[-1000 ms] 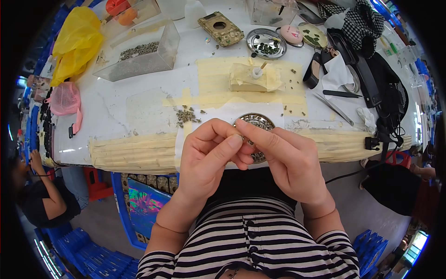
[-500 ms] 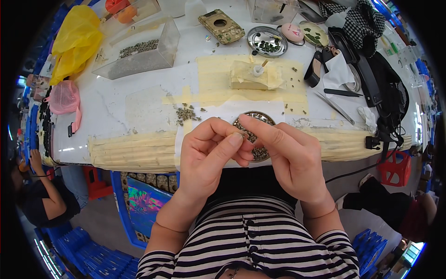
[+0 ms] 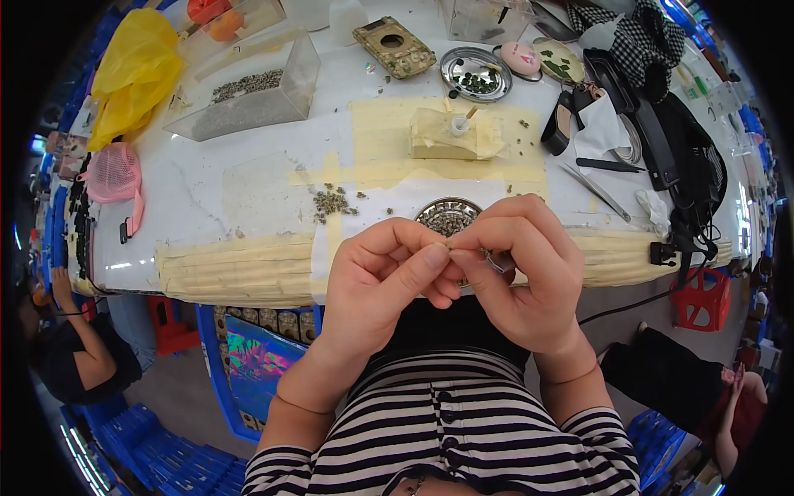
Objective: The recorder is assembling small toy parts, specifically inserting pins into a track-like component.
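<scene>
My left hand (image 3: pixel 376 285) and my right hand (image 3: pixel 529 277) meet just past the table's front edge, thumb and forefinger of each pinched together. What lies between the touching fingertips is too small to name. Inside the curl of my right fingers shows a small shiny, clear or metallic piece (image 3: pixel 498 263); its kind is not plain. Right behind my hands, partly covered by them, sits a round metal dish (image 3: pixel 423 213) full of tiny greyish-brown parts. A loose heap of similar parts (image 3: pixel 331 202) lies left of the dish.
A tape-covered block (image 3: pixel 442 147) with a small white cup stands behind the dish. Tweezers (image 3: pixel 600 194) lie to the right. Farther back are a camouflage-patterned box (image 3: pixel 395 48), a metal plate (image 3: pixel 453 80) and a clear bin (image 3: pixel 248 116). Other people sit at both sides.
My right hand has drawn back from over the dish, and its fingertips now meet those of my left. The shiny piece has come into sight. The person at right has shifted.
</scene>
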`<action>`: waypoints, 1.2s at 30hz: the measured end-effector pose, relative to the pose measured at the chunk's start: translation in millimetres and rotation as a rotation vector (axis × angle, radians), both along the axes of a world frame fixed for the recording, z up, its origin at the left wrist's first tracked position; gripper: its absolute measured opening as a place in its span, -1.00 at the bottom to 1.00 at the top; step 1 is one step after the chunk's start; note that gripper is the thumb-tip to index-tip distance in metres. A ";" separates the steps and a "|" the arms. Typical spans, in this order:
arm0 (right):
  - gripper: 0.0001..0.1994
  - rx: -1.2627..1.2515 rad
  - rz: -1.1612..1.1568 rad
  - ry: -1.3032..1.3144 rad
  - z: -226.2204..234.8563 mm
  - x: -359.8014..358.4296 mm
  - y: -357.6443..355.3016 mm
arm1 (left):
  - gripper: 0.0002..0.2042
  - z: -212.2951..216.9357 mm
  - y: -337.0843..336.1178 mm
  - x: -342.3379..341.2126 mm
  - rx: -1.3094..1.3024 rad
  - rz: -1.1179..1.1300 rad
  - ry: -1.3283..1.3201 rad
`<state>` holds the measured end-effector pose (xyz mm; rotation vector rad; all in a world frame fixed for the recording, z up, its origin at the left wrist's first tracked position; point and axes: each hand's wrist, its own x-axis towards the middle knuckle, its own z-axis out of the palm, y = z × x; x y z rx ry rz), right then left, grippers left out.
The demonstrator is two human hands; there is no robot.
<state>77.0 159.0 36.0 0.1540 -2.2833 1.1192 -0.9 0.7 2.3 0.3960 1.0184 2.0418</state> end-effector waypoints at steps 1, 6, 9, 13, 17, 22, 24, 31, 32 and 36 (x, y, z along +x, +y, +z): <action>-0.78 0.021 -0.010 0.009 -0.6 -0.9 0.0 | -0.86 1.4 0.1 1.1 -0.015 0.020 0.017; -0.78 0.088 -0.044 0.079 -6.3 -4.4 -0.8 | -0.85 8.9 1.1 7.3 -0.077 0.107 0.106; -0.79 0.116 -0.046 0.090 -5.8 -4.9 -1.8 | -0.85 6.4 0.8 7.0 -0.083 0.118 0.149; -0.77 0.119 -0.050 0.102 -7.9 -6.5 -2.7 | -0.86 -0.2 1.7 5.8 -0.046 0.103 0.144; -0.75 0.097 -0.035 0.077 -7.0 -5.6 -2.6 | -0.87 1.7 2.5 7.0 -0.041 0.141 0.164; -0.72 0.078 -0.011 0.085 -13.1 -5.4 -1.4 | -0.90 3.7 6.1 12.3 -0.118 0.288 0.375; -0.72 0.038 -0.011 0.031 -10.1 -3.6 -3.2 | -0.90 -0.9 4.8 10.8 -0.168 0.340 0.546; -0.59 0.170 -0.064 -0.092 -3.3 4.8 0.5 | -0.93 11.4 1.3 7.4 -0.225 0.286 0.397; -0.56 0.196 -0.045 -0.095 -4.4 6.5 2.5 | -0.93 12.9 1.8 6.5 -0.214 0.278 0.366; -0.47 0.283 0.014 -0.084 -6.8 9.0 7.5 | -0.94 9.4 1.4 2.6 -0.161 0.266 0.365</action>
